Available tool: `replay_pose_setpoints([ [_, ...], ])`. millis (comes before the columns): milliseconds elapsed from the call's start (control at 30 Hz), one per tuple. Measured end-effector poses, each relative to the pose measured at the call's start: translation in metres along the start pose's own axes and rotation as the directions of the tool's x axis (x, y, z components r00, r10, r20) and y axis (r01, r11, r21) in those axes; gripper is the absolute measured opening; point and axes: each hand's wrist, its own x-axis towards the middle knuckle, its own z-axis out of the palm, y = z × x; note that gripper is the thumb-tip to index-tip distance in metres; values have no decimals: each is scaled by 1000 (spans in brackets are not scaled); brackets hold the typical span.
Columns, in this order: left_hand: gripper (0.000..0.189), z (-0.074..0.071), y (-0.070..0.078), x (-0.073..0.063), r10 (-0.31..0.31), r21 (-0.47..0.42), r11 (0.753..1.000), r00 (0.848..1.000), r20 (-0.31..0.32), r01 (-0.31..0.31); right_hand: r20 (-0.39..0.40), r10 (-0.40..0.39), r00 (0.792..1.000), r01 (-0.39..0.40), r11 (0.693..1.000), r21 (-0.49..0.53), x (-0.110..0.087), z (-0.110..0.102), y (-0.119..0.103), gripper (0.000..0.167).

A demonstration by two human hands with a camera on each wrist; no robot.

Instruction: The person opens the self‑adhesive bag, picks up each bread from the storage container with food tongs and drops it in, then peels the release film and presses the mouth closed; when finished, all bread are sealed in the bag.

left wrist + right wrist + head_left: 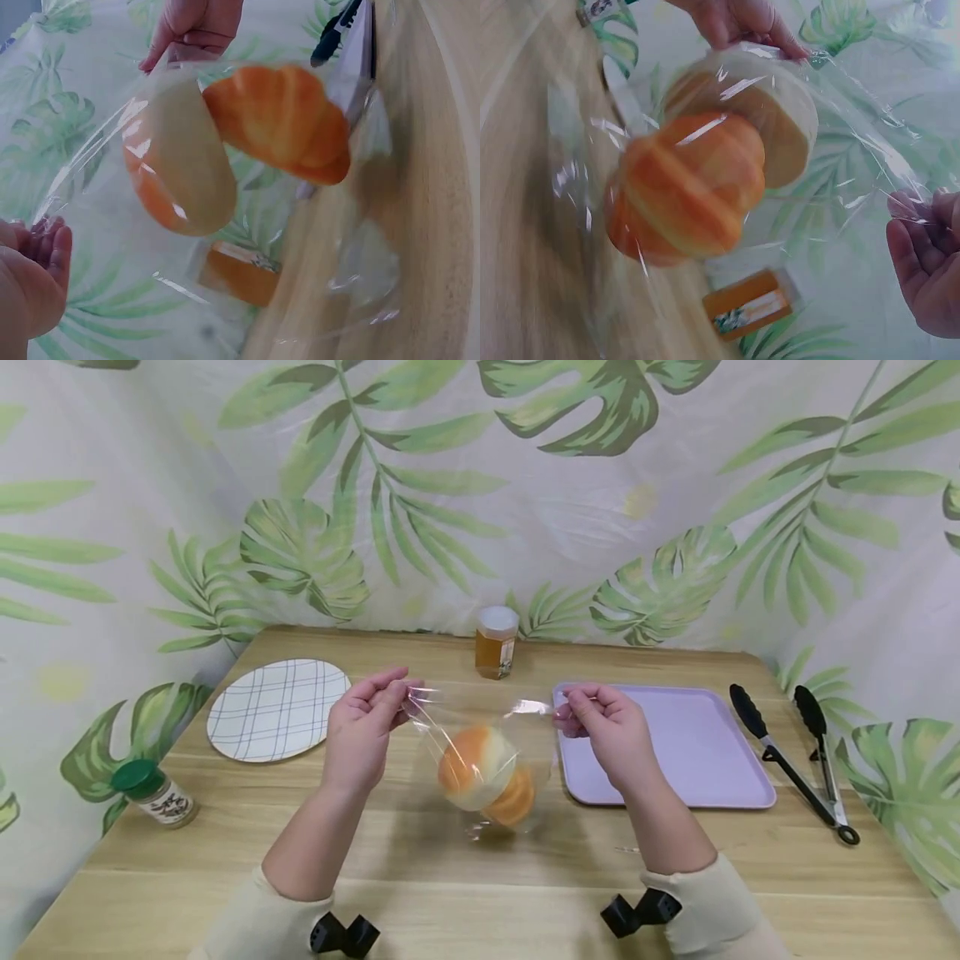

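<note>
Between both hands hangs a clear plastic bag [525,708], stretched at its top edge over the middle of the table. My left hand [363,722] pinches its left corner between thumb and fingers. The right corner is pinched by my right hand [613,731]. Inside the bag lie a round bun [474,768], pale with orange-brown areas, and a croissant [516,797]. In the left wrist view the ridged croissant [281,124] shows beside the bun [184,150]. From the right wrist, the croissant [686,195] partly covers the bun [787,112].
A white plate [277,710] with a blue grid lies at the left. Nearer the left edge stands a green-capped shaker [157,793]. A honey jar [497,643] is at the back. To the right are a lilac tray [667,747] and black-tipped tongs [798,781].
</note>
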Motion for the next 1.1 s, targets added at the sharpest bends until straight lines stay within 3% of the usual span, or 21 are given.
replay_pose_setpoints([
  [133, 18, -4, -10, 10, -144, 22, 989, 989, 26, 144, -9, 92, 996, -92, 996, -15, 11, 1, 11, 28],
  [233, 17, -4, -17, 17, -189, 19, 982, 981, 29, 189, -14, 114, 993, -114, 993, -20, 17, 1, 17, 30],
  [367, 10, -3, -21, 22, -189, 20, 982, 982, 30, 188, 28, 114, 993, -115, 993, 31, 21, 1, 21, 33],
  [533, 11, -2, -22, 23, -187, 6, 982, 982, -7, 187, 127, 112, 986, -125, 987, 100, 20, -1, 23, 13],
  [667, 15, -3, -22, 23, -178, -14, 984, 983, -39, 178, 162, 79, 984, -93, 992, 81, 19, -3, 23, 21],
  [767, 16, -6, -23, 22, -167, -12, 986, 985, -42, 167, 154, 71, 985, -80, 996, 51, 19, -3, 23, 17],
  [933, 19, -11, -24, 24, -170, -37, 984, 984, 54, 172, 113, 99, 989, -104, 994, 39, 21, -1, 23, 22],
  [1100, 25, -20, -23, 27, -197, -32, 978, 960, 199, 208, 78, 97, 992, -100, 994, 33, 25, -2, 23, 33],
])
